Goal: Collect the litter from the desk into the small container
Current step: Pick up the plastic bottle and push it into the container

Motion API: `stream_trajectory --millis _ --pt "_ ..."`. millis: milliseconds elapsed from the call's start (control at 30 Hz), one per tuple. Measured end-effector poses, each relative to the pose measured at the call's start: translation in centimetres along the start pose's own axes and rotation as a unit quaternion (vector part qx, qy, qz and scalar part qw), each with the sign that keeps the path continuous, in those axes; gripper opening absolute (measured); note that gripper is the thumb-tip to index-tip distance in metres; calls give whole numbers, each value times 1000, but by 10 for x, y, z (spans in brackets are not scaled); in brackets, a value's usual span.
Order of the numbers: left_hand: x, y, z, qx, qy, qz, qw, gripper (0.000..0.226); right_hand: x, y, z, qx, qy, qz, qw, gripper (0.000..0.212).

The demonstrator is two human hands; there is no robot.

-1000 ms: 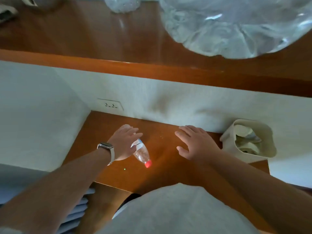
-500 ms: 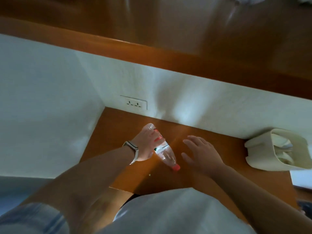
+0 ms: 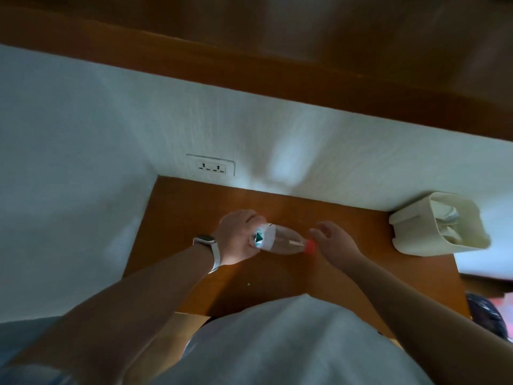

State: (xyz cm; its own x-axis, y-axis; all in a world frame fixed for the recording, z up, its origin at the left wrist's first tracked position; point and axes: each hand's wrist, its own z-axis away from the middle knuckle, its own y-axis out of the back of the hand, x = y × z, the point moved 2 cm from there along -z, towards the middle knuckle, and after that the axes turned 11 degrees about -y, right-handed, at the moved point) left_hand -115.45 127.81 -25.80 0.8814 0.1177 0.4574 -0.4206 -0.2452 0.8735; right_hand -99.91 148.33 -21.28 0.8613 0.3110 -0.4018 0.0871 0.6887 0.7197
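A clear plastic bottle (image 3: 280,240) with a white label and a red cap lies sideways over the wooden desk (image 3: 177,218), cap pointing right. My left hand (image 3: 238,237), with a watch on the wrist, is closed around the bottle's base end. My right hand (image 3: 333,240) sits at the red cap with fingers curled near it; I cannot tell whether they grip it. A small cream container (image 3: 410,226) stands at the desk's back right corner against the wall, with crumpled litter inside.
A white wall with a double socket (image 3: 211,166) runs along the back of the desk, and another white wall closes the left side. A wooden shelf (image 3: 277,79) overhangs above. A dark bag (image 3: 485,315) shows past the desk's right edge.
My left hand picked up the bottle and turned it so the cap points right. My right hand moved in to the cap. The camera tilted down, so the container sits further right.
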Motion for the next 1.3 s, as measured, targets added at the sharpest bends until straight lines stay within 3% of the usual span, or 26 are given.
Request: stream_trajectory --millis 100,167,333,667,1300 --pt "6 8 4 30 32 63 997 67 0 -4 -1 -71 -50 -179 980 26" --pt "11 13 5 45 79 131 987 71 -1 -7 -2 -111 -66 -254 959 25" --pt "27 23 0 68 169 251 951 70 2 -20 -4 -149 -92 -296 939 34" --pt "85 23 -43 73 181 368 909 66 26 -14 9 -243 -100 -366 893 37" --pt "241 -5 -199 29 72 314 946 53 152 109 20 -213 -82 -516 825 40"
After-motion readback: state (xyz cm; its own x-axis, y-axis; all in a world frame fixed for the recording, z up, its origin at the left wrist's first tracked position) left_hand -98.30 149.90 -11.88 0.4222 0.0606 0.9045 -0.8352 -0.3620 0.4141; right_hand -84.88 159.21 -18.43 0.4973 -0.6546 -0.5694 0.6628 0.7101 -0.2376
